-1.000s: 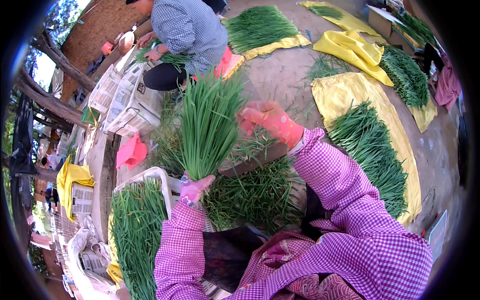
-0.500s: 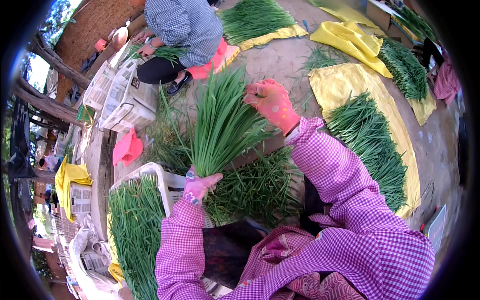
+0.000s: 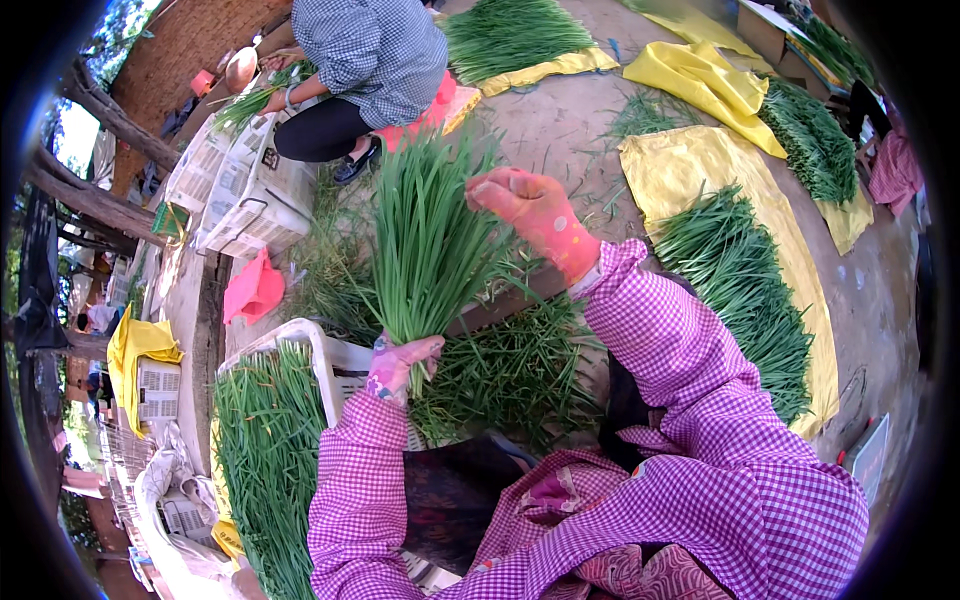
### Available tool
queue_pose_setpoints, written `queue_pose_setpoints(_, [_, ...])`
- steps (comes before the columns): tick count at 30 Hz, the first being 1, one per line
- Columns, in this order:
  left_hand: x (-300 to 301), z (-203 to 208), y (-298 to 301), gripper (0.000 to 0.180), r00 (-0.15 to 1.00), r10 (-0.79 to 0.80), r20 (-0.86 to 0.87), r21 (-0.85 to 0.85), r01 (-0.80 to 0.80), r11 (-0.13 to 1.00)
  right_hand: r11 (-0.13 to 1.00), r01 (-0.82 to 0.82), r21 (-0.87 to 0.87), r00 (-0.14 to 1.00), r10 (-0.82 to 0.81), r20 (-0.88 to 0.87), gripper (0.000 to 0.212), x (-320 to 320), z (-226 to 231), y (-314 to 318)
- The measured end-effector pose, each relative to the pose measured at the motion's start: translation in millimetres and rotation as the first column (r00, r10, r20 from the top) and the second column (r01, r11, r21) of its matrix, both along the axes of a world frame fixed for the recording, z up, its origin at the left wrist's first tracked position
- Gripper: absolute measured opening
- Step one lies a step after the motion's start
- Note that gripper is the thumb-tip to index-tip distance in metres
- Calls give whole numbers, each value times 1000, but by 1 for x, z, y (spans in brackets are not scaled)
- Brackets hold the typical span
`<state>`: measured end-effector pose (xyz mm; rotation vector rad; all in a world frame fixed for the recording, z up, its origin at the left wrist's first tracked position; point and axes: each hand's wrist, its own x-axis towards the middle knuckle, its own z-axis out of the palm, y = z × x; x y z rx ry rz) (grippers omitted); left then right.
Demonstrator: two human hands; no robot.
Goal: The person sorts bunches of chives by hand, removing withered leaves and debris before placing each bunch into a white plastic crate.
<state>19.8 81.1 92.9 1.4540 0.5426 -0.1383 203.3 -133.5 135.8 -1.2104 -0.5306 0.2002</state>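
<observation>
My left hand (image 3: 400, 366), in a pinkish flowered glove, is closed round the lower stems of a bunch of garlic chives (image 3: 432, 245). The bunch stands upright, its long flat leaves fanning upward and some stems poking out below the fist. At the right edge of the leaves is my right hand (image 3: 535, 215) in an orange-pink dotted glove, its fingers pinched together. Any leaf between those fingertips is too small to make out. Below the bunch lies a loose heap of chives (image 3: 520, 375). A white crate (image 3: 325, 370) stands at my left, beside neatly stacked chives (image 3: 270, 460).
Chives (image 3: 740, 290) lie on a yellow sheet (image 3: 690, 165) at right. A co-worker (image 3: 375, 70) sits far left, holding greens by white crates (image 3: 265, 205). A pink plastic piece (image 3: 255, 287) lies on the ground. More chives (image 3: 515, 35) are spread at the back.
My right hand has shifted slightly left along the leaves. The bunch stands straighter and narrower, with stray leaves on its left gone from view. The co-worker's greens have swung left over the crates.
</observation>
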Motion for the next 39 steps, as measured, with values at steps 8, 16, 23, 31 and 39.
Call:
queue_pose_setpoints(8, [-3, 6, -9, 36, 1000, 12, -3, 38, -12, 999, 772, 335, -540, 848, 3, 529, 16, -14, -15, 13])
queue_pose_setpoints(16, [-2, 4, -9, 40, 1000, 4, 12, -7, -4, 1000, 708, 320, -630, 786, 173, 593, 17, -13, -21, 13])
queue_pose_setpoints(23, [-6, 5, -8, 30, 994, -108, 20, 190, 102, 976, 691, 299, -658, 809, 181, 559, 20, -17, -27, 20])
queue_pose_setpoints(31, [-7, 2, -5, 27, 989, -135, 58, 150, 125, 981, 784, 58, -617, 923, 193, 332, 22, -16, -28, 17])
queue_pose_setpoints(39, [2, 15, -7, 57, 997, -38, 61, 338, 15, 941, 728, 387, -566, 879, -105, 465, 20, -12, -17, 12])
